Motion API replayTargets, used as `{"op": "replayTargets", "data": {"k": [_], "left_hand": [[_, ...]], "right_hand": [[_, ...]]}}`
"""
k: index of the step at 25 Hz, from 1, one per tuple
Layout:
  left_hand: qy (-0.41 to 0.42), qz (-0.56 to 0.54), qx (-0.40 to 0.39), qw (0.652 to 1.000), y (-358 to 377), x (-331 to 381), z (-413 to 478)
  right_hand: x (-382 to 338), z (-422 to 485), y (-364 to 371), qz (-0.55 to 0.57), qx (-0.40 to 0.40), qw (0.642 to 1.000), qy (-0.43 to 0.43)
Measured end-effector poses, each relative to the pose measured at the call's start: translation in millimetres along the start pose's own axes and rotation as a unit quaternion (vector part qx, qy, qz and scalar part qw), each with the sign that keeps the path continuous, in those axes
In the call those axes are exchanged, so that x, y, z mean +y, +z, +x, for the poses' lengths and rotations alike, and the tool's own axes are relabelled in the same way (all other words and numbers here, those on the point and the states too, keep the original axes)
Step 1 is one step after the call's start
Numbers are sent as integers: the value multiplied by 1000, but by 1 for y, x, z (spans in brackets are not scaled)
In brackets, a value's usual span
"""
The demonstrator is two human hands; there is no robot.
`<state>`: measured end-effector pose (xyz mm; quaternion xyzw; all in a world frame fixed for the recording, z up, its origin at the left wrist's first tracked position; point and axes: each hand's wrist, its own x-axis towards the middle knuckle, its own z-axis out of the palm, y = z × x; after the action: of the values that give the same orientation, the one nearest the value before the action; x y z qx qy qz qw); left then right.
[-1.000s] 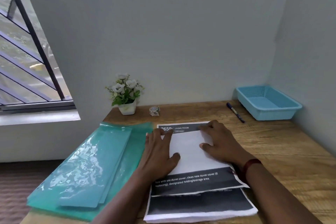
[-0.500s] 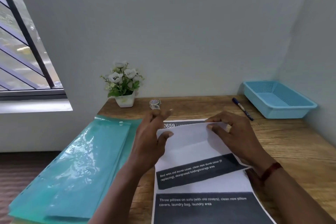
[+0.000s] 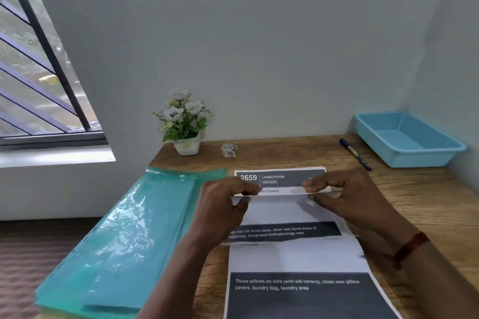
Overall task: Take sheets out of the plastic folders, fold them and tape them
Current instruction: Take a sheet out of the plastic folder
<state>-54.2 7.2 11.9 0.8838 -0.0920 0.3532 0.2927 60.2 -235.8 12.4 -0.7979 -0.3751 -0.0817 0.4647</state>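
At far left is a barred window point(image 3: 39, 72). Next to it a stack of teal folders point(image 3: 124, 241) lies on the left part of the wooden counter point(image 3: 427, 202), its near end reaching past the counter's edge. Behind the folders, against the wall, stands a small potted plant point(image 3: 185, 124), and just right of it a roll of tape point(image 3: 228, 150) rests on the counter. The left hand point(image 3: 220, 210) is curled, thumb and fingers pinching the left end of the folded-over edge of the sheet point(image 3: 290, 210), which lies in the middle of the counter beside the folders with its header "2659 LIVING ROOM" showing beyond the fold. The sheet's near part overlaps a second sheet point(image 3: 298, 300) printed with a dark text block. The right hand point(image 3: 347, 197), a red band point(image 3: 412, 246) on its wrist, pinches the right end of the same edge. Farther right a pen point(image 3: 355, 153) lies near a blue basket point(image 3: 414, 160) in the back corner.
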Motion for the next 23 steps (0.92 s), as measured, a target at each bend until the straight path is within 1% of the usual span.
{"op": "replayTargets", "data": {"k": [3,4,6,8,9,11,14,16,18,20,23], "left_hand": [[0,1,-16,1000,2,-4,-2],[-5,12,-37,999,3,-6,-2],[-24,61,-110,992,5,-9,-4],[-49,104,-186,976,6,-11,-6],[-64,114,-212,968,6,-10,-8],[-82,114,-242,960,7,-4,-10],[-93,105,-283,949,8,6,-12],[-112,121,-329,930,10,11,-15],[-107,168,-368,908,17,12,-19],[-87,210,-388,893,26,12,-24],[-66,241,-397,883,32,11,-29]], "right_hand": [[0,-3,0,2,-10,1000,6],[1,-3,1,-7,-20,1000,13],[4,-3,1,-47,-49,997,20],[6,-3,2,-100,-92,991,18],[6,-4,3,-120,-115,986,21],[6,-6,4,-149,-151,977,29],[0,-7,7,-172,-181,967,41],[-5,-10,15,-229,-215,949,43],[-8,-16,27,-290,-268,917,52],[-12,-23,41,-320,-310,894,47],[-18,-29,54,-342,-329,879,42]]}}
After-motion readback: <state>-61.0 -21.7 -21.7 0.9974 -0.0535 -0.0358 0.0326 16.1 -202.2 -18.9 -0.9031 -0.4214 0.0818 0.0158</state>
